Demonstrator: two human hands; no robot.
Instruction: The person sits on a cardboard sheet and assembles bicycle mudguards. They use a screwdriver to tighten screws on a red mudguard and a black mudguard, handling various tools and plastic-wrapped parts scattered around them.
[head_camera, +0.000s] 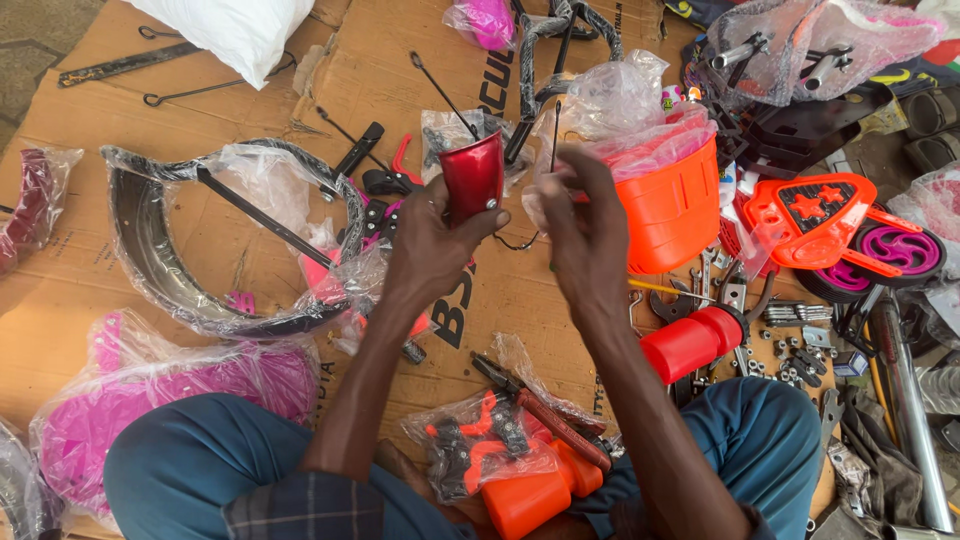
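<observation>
My left hand grips a shiny red curved metal mudguard piece, held upright above the cardboard. My right hand is just to its right, fingers pinched on a thin dark metal rod that sticks up. The two hands are a short gap apart. Below them lies the flattened cardboard sheet that I sit on, with my legs in blue trousers at the bottom.
An orange plastic basket stands right of my hands. A black mudguard in plastic wrap lies left. An orange bottle, pliers, loose bolts, pink training wheels and bagged pink parts surround me.
</observation>
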